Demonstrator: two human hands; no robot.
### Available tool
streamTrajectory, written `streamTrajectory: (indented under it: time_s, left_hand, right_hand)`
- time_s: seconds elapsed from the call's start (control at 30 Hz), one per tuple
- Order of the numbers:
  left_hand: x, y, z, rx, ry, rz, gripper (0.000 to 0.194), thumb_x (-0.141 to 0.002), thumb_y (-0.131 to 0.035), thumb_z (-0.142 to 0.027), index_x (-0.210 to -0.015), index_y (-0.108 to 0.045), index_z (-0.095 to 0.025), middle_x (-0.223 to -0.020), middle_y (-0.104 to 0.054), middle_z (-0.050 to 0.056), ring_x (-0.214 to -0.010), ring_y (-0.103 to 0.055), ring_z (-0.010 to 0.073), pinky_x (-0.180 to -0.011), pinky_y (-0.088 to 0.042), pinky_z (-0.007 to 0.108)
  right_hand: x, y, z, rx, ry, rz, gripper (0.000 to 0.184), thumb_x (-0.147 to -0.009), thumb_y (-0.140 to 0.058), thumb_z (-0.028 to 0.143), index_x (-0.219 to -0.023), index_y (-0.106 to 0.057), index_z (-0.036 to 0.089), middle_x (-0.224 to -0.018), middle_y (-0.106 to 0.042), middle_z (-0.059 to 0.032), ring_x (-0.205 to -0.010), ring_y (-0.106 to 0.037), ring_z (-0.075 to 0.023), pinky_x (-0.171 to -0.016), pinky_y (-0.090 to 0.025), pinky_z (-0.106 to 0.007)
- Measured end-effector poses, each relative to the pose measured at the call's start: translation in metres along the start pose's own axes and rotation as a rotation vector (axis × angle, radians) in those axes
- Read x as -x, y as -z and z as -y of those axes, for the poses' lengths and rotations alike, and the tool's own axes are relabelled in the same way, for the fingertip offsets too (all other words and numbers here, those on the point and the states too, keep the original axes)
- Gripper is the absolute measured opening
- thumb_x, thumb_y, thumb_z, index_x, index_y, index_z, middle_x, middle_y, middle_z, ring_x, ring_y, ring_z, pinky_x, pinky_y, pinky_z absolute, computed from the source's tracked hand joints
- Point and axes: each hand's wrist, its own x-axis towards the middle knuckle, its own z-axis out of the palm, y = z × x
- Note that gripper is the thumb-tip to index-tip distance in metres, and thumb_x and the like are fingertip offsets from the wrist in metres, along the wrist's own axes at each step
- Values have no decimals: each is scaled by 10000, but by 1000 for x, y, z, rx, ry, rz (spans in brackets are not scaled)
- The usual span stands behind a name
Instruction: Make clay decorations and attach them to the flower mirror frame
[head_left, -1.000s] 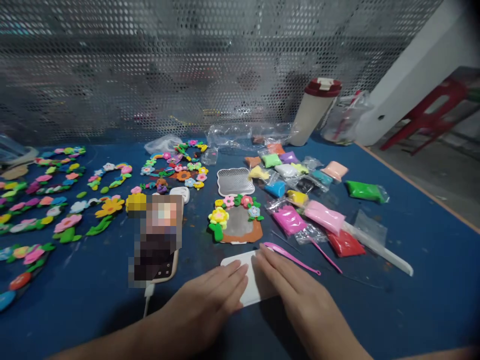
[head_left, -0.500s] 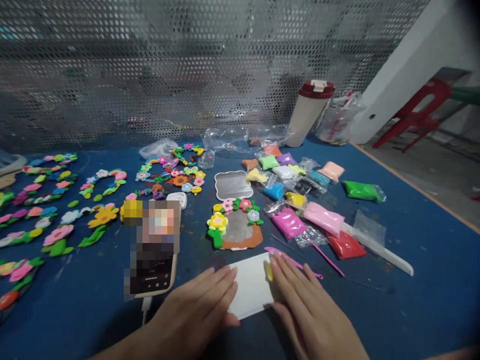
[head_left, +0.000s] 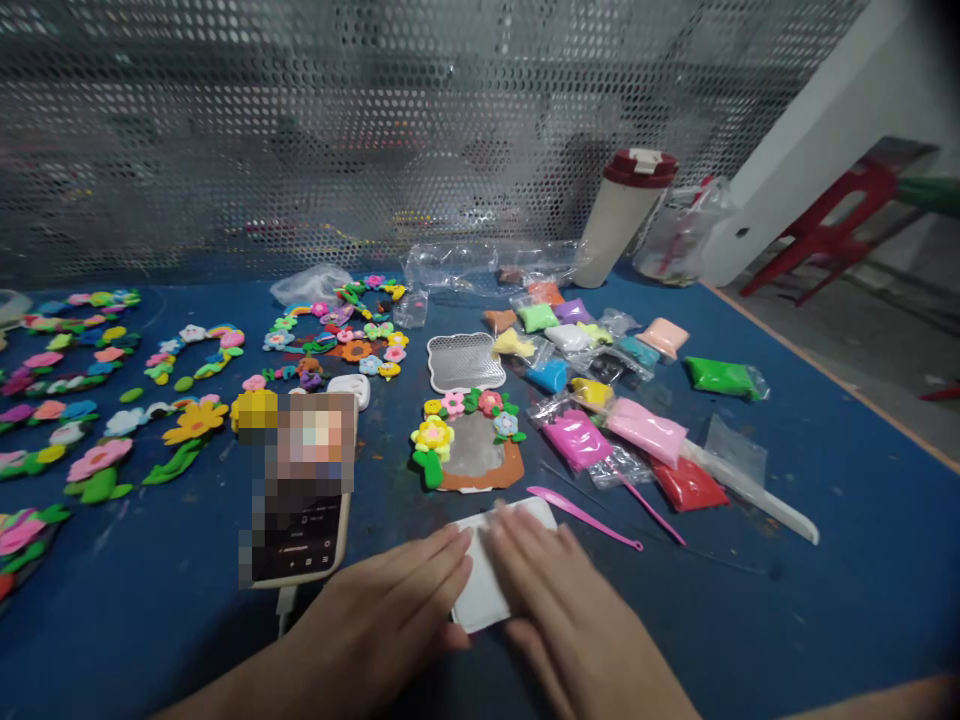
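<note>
Hands (head_left: 390,610) (head_left: 570,620) have closed in, half hiding the white slab (head_left: 480,595).

Dim, flat light; source not visible. Soft, dark shadows under the left hand (head_left: 382,610) and right hand (head_left: 562,620) on the blue table (head_left: 135,620). Perforated metal screen (head_left: 300,130) looks hazy, soft focus. Faint glare on the plastic bags (head_left: 450,265). Wide-angle bend at the edges; table's right edge curves. Top right corner falls dark. Phone (head_left: 300,490) is pixelated out. Hands slightly soft.
</note>
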Motion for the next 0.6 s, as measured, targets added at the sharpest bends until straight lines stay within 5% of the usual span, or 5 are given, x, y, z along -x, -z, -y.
streamTrajectory:
  time_s: [0.07,0.2,0.33,0.47,0.6]
  left_hand:
    - [0,0,0,15,-3,-7,336,-993,-299,-241,-1131,-566,-91,-1127,-676,65,-1108,-593,142,-962,-478,253]
    - [1,-1,0,46,10,6,313,-989,-313,-208,-1155,-549,-87,-1162,-660,60,-1148,-561,124,-1000,-434,222]
    - [5,-5,1,49,-10,74,317,-969,-383,-223,-1212,-517,-69,-1235,-612,94,-1215,-505,174,-1001,-446,275]
    - [6,-6,2,40,-31,48,304,-958,-410,-207,-1194,-527,-57,-1203,-632,103,-1201,-518,165,-1010,-438,253]
    - [4,-6,2,49,-18,70,342,-954,-423,-275,-1202,-514,-57,-1207,-626,109,-1222,-498,191,-1004,-456,285]
  right_hand:
    - [0,1,-1,37,-58,0,430,-894,-437,183,-1307,-484,71,-1385,-441,-105,-1270,-440,-199,-994,-432,-344]
    - [1,2,-2,-82,173,51,441,-897,-459,184,-1331,-460,104,-1382,-455,-50,-1314,-365,-131,-1047,-344,-247]
    - [2,2,-5,-25,-78,74,499,-901,-419,173,-1386,-368,70,-1448,-336,-113,-1343,-308,-220,-1020,-395,-377]
    - [3,1,-3,-96,187,131,542,-876,-439,125,-1409,-341,141,-1438,-371,-32,-1337,-325,-141,-1053,-352,-271]
    - [6,-4,-2,-2,-92,91,620,-890,-446,204,-1453,-203,107,-1483,-269,-77,-1375,-238,-221,-1041,-390,-392]
